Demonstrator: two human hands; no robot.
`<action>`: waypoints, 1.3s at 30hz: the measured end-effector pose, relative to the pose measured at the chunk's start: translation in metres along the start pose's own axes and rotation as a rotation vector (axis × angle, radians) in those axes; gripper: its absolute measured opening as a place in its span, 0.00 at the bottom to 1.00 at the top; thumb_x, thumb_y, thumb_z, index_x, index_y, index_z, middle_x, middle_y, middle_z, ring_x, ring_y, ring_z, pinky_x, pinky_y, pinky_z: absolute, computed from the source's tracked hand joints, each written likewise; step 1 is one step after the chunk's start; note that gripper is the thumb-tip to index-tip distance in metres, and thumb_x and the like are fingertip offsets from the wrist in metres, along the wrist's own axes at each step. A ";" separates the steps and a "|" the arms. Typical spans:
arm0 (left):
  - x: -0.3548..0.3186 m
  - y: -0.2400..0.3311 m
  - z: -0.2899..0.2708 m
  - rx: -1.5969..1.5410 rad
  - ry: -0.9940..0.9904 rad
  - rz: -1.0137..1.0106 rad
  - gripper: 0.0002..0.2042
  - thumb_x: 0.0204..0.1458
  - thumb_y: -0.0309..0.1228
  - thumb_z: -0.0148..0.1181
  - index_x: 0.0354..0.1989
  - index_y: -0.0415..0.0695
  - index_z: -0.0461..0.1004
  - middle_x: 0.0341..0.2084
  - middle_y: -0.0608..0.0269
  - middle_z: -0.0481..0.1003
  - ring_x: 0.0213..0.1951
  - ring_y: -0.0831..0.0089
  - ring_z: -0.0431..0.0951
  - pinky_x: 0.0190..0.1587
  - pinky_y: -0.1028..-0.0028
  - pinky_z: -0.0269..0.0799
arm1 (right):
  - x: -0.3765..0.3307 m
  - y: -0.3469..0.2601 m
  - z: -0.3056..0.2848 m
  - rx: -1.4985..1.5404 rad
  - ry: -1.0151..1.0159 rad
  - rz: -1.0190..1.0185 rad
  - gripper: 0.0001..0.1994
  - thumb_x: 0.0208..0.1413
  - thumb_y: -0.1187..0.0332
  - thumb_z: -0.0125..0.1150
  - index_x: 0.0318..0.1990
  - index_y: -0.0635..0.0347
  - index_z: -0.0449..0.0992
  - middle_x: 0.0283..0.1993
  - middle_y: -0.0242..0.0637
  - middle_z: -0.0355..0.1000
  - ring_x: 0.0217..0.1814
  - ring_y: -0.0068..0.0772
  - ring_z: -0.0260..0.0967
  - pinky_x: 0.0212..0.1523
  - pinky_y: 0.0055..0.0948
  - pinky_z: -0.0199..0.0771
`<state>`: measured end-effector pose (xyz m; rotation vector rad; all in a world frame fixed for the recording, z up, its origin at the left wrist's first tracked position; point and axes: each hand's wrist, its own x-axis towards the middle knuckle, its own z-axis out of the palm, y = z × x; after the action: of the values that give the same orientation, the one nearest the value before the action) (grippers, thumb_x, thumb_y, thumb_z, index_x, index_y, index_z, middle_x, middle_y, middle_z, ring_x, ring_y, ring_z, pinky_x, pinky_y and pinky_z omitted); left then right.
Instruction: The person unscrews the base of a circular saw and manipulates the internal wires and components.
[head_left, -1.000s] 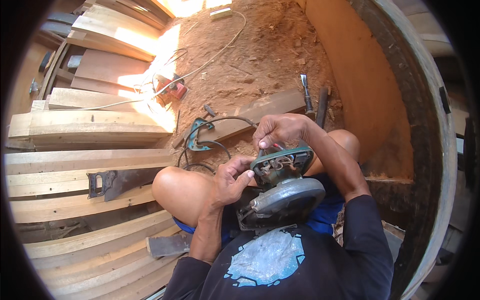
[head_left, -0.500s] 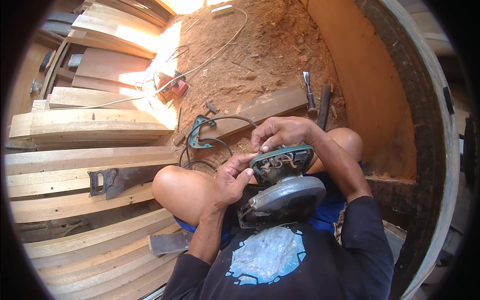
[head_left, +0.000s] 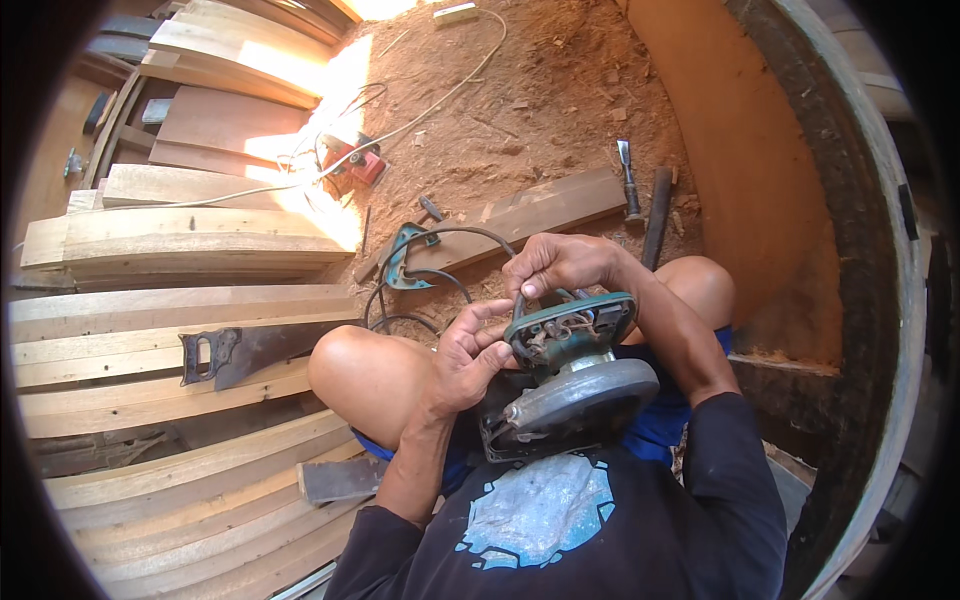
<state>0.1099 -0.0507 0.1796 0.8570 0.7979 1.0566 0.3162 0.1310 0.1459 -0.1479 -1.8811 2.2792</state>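
Right grip (head_left: 568,263) pinches a dark cable (head_left: 462,229) while the left grip (head_left: 463,358) clasps the edge of an opened green power tool (head_left: 566,347), wires (head_left: 578,322) exposed.

Wood chips (head_left: 520,104) littered the reddish-brown floor (head_left: 590,85). A smooth orange-brown panel (head_left: 745,170) with a dark, worn border (head_left: 815,100) bounded its right edge; pale, sawn wooden boards (head_left: 190,232) lined its left edge, where bright white sunlight (head_left: 345,85) fell across some of their ends.
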 end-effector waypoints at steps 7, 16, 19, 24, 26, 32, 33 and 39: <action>-0.003 -0.011 -0.005 0.118 0.057 0.004 0.23 0.70 0.28 0.58 0.69 0.31 0.66 0.58 0.50 0.79 0.58 0.67 0.80 0.63 0.67 0.76 | -0.005 -0.003 0.001 -0.139 -0.032 0.062 0.10 0.63 0.68 0.67 0.41 0.69 0.84 0.34 0.37 0.78 0.39 0.27 0.74 0.43 0.32 0.73; -0.002 -0.014 -0.010 0.031 0.044 -0.034 0.22 0.71 0.32 0.58 0.67 0.33 0.68 0.55 0.53 0.80 0.55 0.65 0.82 0.61 0.65 0.78 | -0.006 0.005 0.000 -0.016 -0.041 0.049 0.12 0.63 0.65 0.69 0.40 0.70 0.84 0.34 0.37 0.79 0.39 0.27 0.75 0.43 0.31 0.74; -0.003 -0.015 -0.013 0.027 0.042 -0.039 0.22 0.70 0.32 0.59 0.67 0.33 0.66 0.55 0.52 0.80 0.55 0.65 0.82 0.60 0.66 0.78 | -0.003 0.004 0.002 -0.019 -0.045 0.043 0.14 0.63 0.63 0.69 0.40 0.70 0.84 0.34 0.37 0.80 0.39 0.27 0.75 0.42 0.32 0.74; -0.003 -0.015 -0.011 -0.009 0.061 -0.051 0.24 0.70 0.33 0.60 0.67 0.32 0.64 0.54 0.51 0.80 0.54 0.66 0.83 0.59 0.67 0.78 | -0.001 0.000 0.001 -0.084 -0.054 0.002 0.15 0.65 0.62 0.68 0.41 0.70 0.84 0.35 0.38 0.80 0.39 0.27 0.75 0.42 0.32 0.74; -0.004 -0.015 -0.011 -0.017 0.062 -0.054 0.23 0.70 0.32 0.60 0.67 0.33 0.65 0.54 0.51 0.80 0.53 0.66 0.83 0.59 0.67 0.79 | 0.003 0.005 0.000 -0.084 -0.097 -0.008 0.14 0.65 0.63 0.67 0.41 0.70 0.84 0.34 0.37 0.80 0.38 0.25 0.75 0.41 0.31 0.74; -0.004 -0.020 -0.021 0.006 0.028 -0.017 0.22 0.68 0.32 0.62 0.66 0.35 0.67 0.52 0.52 0.81 0.53 0.67 0.83 0.58 0.66 0.80 | 0.008 -0.001 0.004 0.006 -0.132 0.092 0.11 0.64 0.68 0.68 0.43 0.71 0.84 0.33 0.34 0.82 0.35 0.20 0.75 0.36 0.27 0.75; -0.004 -0.019 -0.020 0.003 0.014 -0.003 0.22 0.68 0.32 0.63 0.66 0.36 0.68 0.52 0.52 0.81 0.54 0.67 0.83 0.59 0.66 0.80 | 0.006 -0.004 0.004 0.008 -0.130 0.092 0.11 0.64 0.68 0.68 0.43 0.71 0.84 0.33 0.34 0.82 0.35 0.20 0.75 0.36 0.27 0.75; -0.002 -0.014 -0.010 0.016 0.032 0.010 0.23 0.68 0.34 0.64 0.66 0.36 0.70 0.53 0.53 0.81 0.54 0.66 0.83 0.59 0.65 0.80 | -0.001 -0.007 0.010 0.059 -0.080 0.122 0.10 0.64 0.70 0.69 0.46 0.69 0.85 0.35 0.33 0.83 0.37 0.20 0.75 0.38 0.26 0.76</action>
<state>0.1060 -0.0545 0.1627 0.8602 0.8300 1.0762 0.3162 0.1228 0.1548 -0.1702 -1.8894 2.4522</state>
